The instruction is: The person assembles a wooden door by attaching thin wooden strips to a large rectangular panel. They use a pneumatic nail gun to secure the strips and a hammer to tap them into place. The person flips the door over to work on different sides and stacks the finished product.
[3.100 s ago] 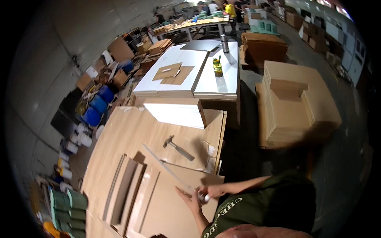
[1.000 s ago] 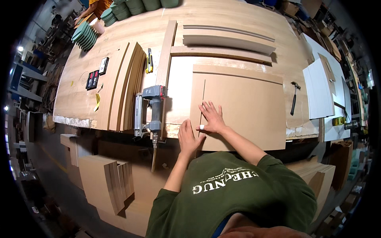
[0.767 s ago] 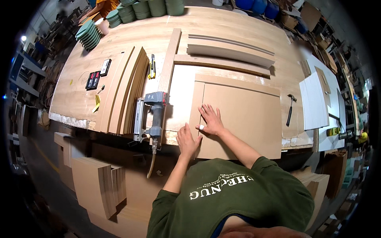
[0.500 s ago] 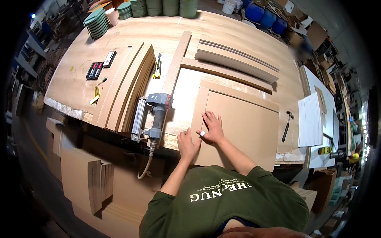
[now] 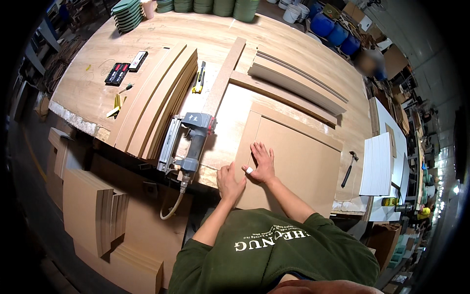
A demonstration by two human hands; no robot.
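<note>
1. Through my head view, the flat, squarish brown fibreboard panel (image 5: 298, 171) lies on the near edge of the wide, pale wood-topped workbench (image 5: 293, 39), just in front of the dark green shirt (image 5: 279, 240).
2. One narrow brown board strip (image 5: 251, 127) runs along the panel's left side; a second brown border strip (image 5: 299, 128) runs along its far side.
3. I see the right hand (image 5: 262, 164) palm down, fingers spread, over the left strip's inner edge — a white wrap (image 5: 249, 170) circles its thumb.
4. The left hand (image 5: 230, 181) rests at the strip's outer edge with fingers bent; I cannot tell whether it pinches the strip. The two thumbs are near each other.
5. Left of the hands I have the grey-and-black nail gun (image 5: 193, 139) with its pale hose (image 5: 171, 210) hanging off the bench — and, beyond it, a yellow-and-black utility knife (image 5: 199, 78).
6. Right of the panel lies a dark-handled claw hammer (image 5: 349, 169), near a stack of white boards (image 5: 377, 166).
</note>
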